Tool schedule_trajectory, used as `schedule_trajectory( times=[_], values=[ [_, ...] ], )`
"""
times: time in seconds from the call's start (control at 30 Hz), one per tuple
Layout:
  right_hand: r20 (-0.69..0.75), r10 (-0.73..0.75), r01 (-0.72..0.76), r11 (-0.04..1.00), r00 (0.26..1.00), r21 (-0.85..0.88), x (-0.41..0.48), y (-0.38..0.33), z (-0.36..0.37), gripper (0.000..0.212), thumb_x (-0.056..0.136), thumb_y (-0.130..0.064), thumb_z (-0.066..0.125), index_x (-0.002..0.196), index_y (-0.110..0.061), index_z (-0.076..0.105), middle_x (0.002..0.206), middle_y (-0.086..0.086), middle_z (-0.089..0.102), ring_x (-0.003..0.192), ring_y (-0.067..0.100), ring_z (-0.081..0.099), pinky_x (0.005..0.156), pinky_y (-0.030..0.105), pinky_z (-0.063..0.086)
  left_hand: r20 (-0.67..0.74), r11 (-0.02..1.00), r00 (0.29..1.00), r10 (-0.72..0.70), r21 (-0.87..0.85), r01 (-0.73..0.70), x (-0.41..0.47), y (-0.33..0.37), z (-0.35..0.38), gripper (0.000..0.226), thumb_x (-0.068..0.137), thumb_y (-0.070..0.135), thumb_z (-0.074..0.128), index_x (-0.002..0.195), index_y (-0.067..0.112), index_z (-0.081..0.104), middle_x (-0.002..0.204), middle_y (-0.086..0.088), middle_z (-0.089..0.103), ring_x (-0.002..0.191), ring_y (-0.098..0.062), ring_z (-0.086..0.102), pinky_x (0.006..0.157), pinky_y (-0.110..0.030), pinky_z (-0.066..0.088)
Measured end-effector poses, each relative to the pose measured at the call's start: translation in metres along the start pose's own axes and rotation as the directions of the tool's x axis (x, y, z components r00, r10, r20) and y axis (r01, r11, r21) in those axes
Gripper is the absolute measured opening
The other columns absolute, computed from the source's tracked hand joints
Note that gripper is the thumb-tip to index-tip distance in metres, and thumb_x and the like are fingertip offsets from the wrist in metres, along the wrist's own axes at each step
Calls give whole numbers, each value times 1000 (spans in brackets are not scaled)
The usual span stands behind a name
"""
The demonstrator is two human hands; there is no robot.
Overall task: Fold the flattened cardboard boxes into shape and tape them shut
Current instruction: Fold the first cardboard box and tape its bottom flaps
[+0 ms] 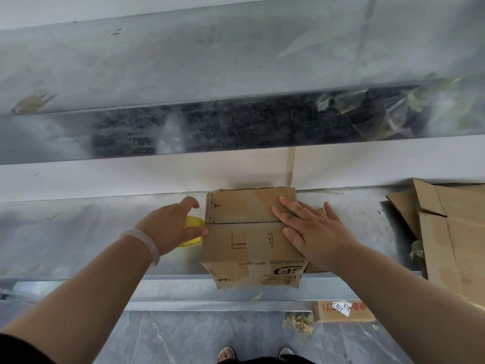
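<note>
Where the metal table (78, 232) meets the wall, flattened cardboard (451, 232) lies at 3 o'clock of the folded box (244, 245). The right hand (315, 232) presses its flaps, fingers straight. The left hand (168, 224) curls its fingers round the yellow tape roll (195, 223) at 9 o'clock.

The box (246, 240) stands mid-bench with its back against the white upstand (131, 177) along the rear edge of the bench (78, 232) and its front hanging over the front edge, so nothing passes behind it. The yellow tape roll (193, 224) sits just beside its left wall (my left hand (170, 224) grips it), leaving hardly a gap. Farther left the bench lies open. On the right, bare metal runs between the box and the flattened cardboard (451, 232) piled at the right end.
</note>
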State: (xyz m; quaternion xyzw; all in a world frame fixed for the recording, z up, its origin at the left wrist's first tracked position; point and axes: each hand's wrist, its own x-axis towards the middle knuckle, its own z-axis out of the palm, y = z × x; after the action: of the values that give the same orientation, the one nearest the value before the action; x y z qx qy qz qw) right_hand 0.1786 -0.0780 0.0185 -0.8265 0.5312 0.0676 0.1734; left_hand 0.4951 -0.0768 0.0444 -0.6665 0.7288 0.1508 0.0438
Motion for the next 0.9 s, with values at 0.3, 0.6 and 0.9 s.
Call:
schedule_trajectory(
  times=[0.3, 0.6, 0.9],
  values=[
    [-18, -35, 30, 971, 999, -238, 0, -13, -8, 81, 77, -52, -22, 155, -35, -6, 163, -13, -13, 148, 16, -23, 119, 51, -15, 142, 995, 990, 6, -103, 9, 8, -2, -4, 51, 86, 56, 59, 124, 30, 36, 96, 5, 57, 86, -16, 57, 76, -30, 43],
    [-33, -46, 44, 996, 998, -78, 14, -60, 2, 113, 70, -93, 16, 153, -25, -21, 162, 0, -23, 148, 17, -25, 121, 48, -11, 106, 992, 991, 85, -101, -75, 10, -2, -4, 55, 87, 54, 59, 130, 29, 34, 97, 5, 56, 88, -17, 56, 81, -30, 46],
    [-26, -76, 69, 978, 997, -198, 19, -58, 10, 120, 68, -97, 20, 151, -22, -26, 159, -4, -30, 145, 14, -30, 121, 45, -14, 44, 980, 994, 96, -179, -87, 13, -13, 1, 59, 80, 62, 62, 124, 30, 38, 99, 4, 60, 85, -15, 58, 80, -34, 51]
  ],
)
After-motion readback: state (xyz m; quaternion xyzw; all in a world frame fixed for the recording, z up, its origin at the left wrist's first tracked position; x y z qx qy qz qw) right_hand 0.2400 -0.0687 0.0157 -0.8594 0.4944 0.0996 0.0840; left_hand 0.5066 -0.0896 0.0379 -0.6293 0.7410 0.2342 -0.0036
